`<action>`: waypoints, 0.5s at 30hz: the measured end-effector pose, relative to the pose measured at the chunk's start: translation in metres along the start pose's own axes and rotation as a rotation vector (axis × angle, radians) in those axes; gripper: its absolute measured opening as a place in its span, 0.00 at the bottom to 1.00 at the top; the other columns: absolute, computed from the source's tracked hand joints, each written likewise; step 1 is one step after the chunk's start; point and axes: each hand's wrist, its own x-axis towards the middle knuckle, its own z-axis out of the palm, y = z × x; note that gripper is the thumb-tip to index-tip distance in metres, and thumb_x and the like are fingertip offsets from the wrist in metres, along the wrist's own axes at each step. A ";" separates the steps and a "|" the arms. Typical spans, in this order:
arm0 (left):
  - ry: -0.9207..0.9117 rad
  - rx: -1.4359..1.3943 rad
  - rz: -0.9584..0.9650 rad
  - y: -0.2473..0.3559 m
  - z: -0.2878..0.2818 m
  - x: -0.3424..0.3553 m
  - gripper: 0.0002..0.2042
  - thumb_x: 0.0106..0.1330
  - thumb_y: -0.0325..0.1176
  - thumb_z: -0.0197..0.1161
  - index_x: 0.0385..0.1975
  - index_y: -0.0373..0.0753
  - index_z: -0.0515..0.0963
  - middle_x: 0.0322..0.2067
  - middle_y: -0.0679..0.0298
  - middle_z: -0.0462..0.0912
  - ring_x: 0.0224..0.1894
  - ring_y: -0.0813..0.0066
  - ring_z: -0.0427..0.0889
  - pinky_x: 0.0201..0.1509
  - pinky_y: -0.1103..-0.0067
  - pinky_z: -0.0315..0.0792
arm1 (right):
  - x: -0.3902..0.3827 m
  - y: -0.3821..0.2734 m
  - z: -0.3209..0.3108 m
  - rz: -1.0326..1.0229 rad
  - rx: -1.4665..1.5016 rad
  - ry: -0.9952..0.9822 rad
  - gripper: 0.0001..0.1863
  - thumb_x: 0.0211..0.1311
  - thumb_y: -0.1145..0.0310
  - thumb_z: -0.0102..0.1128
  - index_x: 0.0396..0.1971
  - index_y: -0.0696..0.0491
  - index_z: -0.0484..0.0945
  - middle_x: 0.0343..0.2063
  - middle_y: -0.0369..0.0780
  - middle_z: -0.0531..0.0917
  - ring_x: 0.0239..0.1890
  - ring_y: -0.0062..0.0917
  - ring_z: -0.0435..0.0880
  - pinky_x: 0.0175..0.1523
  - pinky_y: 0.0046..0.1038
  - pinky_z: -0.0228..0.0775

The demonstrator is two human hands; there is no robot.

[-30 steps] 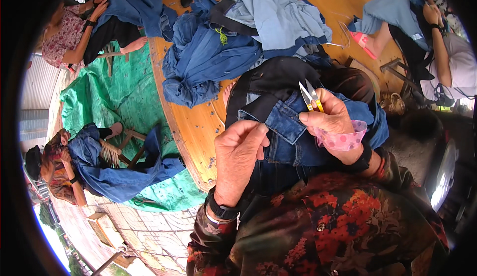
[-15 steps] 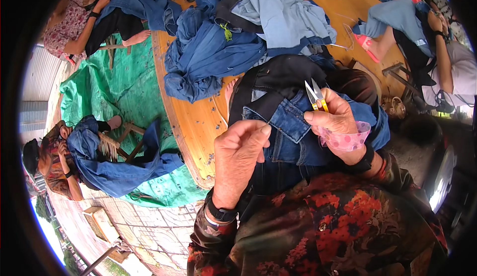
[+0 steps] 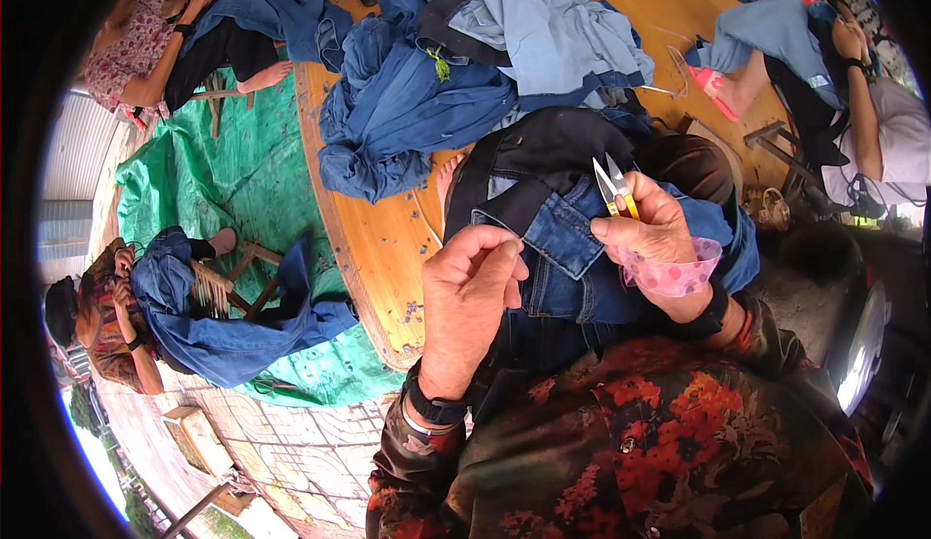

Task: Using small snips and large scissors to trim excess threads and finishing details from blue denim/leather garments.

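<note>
A dark blue denim garment [image 3: 565,237] with a black lining lies across my lap, a stitched denim band folded out on top. My right hand [image 3: 661,238] holds small thread snips [image 3: 618,188], their yellow handles in the curled fingers and the spread metal blades pointing up and away. Its thumb tip touches or lies just over the band's right edge. Left of the band, my left hand [image 3: 465,311] is closed in a pinch, thumb against the fingertips. Whatever it pinches, if anything, is too small to make out. A pink dotted band [image 3: 671,268] circles the right wrist.
Ahead, blue jeans [image 3: 417,103] and a light blue denim piece [image 3: 553,30] are heaped on an orange wooden board [image 3: 383,277]. Green sheeting [image 3: 252,142] covers the ground at left. People with denim sit at left and right, one on a wooden stool [image 3: 242,277].
My left hand has shifted very slightly and its pinching fingers have drawn a little closer together. The right hand with the snips stays almost still.
</note>
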 end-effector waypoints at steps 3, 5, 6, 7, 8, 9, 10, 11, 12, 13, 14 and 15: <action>-0.009 -0.071 -0.021 -0.001 0.000 0.000 0.04 0.63 0.26 0.54 0.30 0.34 0.76 0.21 0.67 0.77 0.15 0.89 0.68 0.16 0.91 0.56 | 0.001 0.000 -0.001 0.024 0.012 0.011 0.13 0.48 0.84 0.61 0.28 0.52 0.68 0.19 0.29 0.70 0.17 0.11 0.67 0.21 0.15 0.57; 0.034 -0.107 0.001 0.001 0.000 -0.001 0.05 0.63 0.26 0.54 0.30 0.33 0.76 0.20 0.67 0.77 0.15 0.89 0.67 0.15 0.91 0.55 | 0.001 -0.001 -0.002 0.027 0.013 0.017 0.13 0.48 0.84 0.61 0.28 0.51 0.68 0.19 0.29 0.70 0.17 0.11 0.67 0.21 0.15 0.56; 0.076 -0.144 0.025 0.002 -0.001 -0.001 0.05 0.64 0.26 0.54 0.30 0.32 0.76 0.20 0.66 0.77 0.14 0.89 0.66 0.15 0.90 0.55 | 0.001 -0.003 -0.001 0.027 0.022 0.022 0.13 0.48 0.84 0.61 0.28 0.51 0.68 0.19 0.29 0.70 0.17 0.11 0.67 0.21 0.16 0.56; 0.071 -0.145 0.027 0.004 -0.003 -0.002 0.05 0.64 0.26 0.54 0.30 0.32 0.76 0.20 0.66 0.77 0.14 0.89 0.66 0.15 0.90 0.55 | 0.000 -0.005 -0.001 0.027 0.032 0.026 0.14 0.48 0.84 0.61 0.28 0.51 0.68 0.19 0.29 0.70 0.17 0.11 0.67 0.21 0.16 0.56; 0.116 -0.123 0.062 0.004 -0.007 -0.003 0.05 0.63 0.25 0.54 0.30 0.32 0.76 0.20 0.66 0.76 0.14 0.89 0.65 0.15 0.90 0.54 | 0.001 -0.005 -0.002 0.026 0.034 0.029 0.14 0.48 0.84 0.61 0.28 0.51 0.68 0.19 0.29 0.70 0.17 0.11 0.67 0.21 0.16 0.56; 0.160 -0.101 0.097 0.005 -0.010 -0.003 0.05 0.63 0.25 0.54 0.31 0.32 0.76 0.20 0.66 0.76 0.14 0.89 0.65 0.15 0.89 0.54 | 0.001 -0.004 -0.003 0.028 0.040 0.026 0.14 0.48 0.84 0.61 0.28 0.51 0.68 0.19 0.29 0.70 0.17 0.12 0.67 0.21 0.16 0.56; 0.110 -0.059 0.062 0.003 -0.011 -0.003 0.05 0.63 0.25 0.55 0.35 0.32 0.76 0.21 0.66 0.77 0.14 0.88 0.65 0.15 0.89 0.56 | 0.002 -0.004 -0.004 0.029 0.045 0.023 0.14 0.48 0.84 0.62 0.28 0.51 0.68 0.19 0.30 0.70 0.17 0.12 0.67 0.21 0.16 0.57; 0.115 -0.057 0.062 0.002 -0.010 -0.005 0.05 0.63 0.25 0.55 0.35 0.32 0.76 0.21 0.66 0.77 0.14 0.88 0.65 0.15 0.89 0.56 | 0.002 -0.003 -0.004 0.032 0.047 0.020 0.14 0.48 0.84 0.62 0.28 0.51 0.68 0.19 0.30 0.70 0.17 0.12 0.67 0.21 0.16 0.57; 0.060 -0.066 0.043 0.001 -0.005 -0.006 0.06 0.62 0.24 0.56 0.36 0.31 0.76 0.22 0.65 0.77 0.15 0.88 0.66 0.16 0.89 0.56 | 0.003 -0.001 -0.004 0.014 0.041 0.016 0.14 0.48 0.84 0.62 0.28 0.52 0.68 0.19 0.30 0.70 0.17 0.12 0.67 0.21 0.16 0.57; 0.005 -0.076 0.024 0.000 -0.001 -0.007 0.07 0.62 0.24 0.56 0.38 0.31 0.75 0.23 0.65 0.77 0.16 0.87 0.67 0.16 0.89 0.57 | 0.003 -0.001 -0.004 -0.005 0.033 0.013 0.14 0.48 0.84 0.62 0.28 0.52 0.68 0.19 0.30 0.70 0.17 0.11 0.68 0.21 0.16 0.57; -0.044 -0.123 0.005 0.000 0.001 -0.006 0.07 0.61 0.25 0.58 0.38 0.32 0.75 0.22 0.66 0.76 0.18 0.86 0.68 0.18 0.89 0.59 | 0.003 0.000 -0.003 -0.003 0.034 0.009 0.14 0.48 0.84 0.62 0.28 0.52 0.68 0.19 0.30 0.70 0.17 0.11 0.68 0.21 0.16 0.57; -0.041 -0.123 0.005 0.000 0.002 -0.005 0.07 0.61 0.25 0.58 0.38 0.32 0.75 0.22 0.66 0.76 0.18 0.86 0.68 0.18 0.89 0.59 | 0.003 -0.001 -0.002 0.014 0.027 0.013 0.13 0.48 0.84 0.61 0.28 0.52 0.68 0.19 0.30 0.70 0.18 0.11 0.68 0.21 0.16 0.58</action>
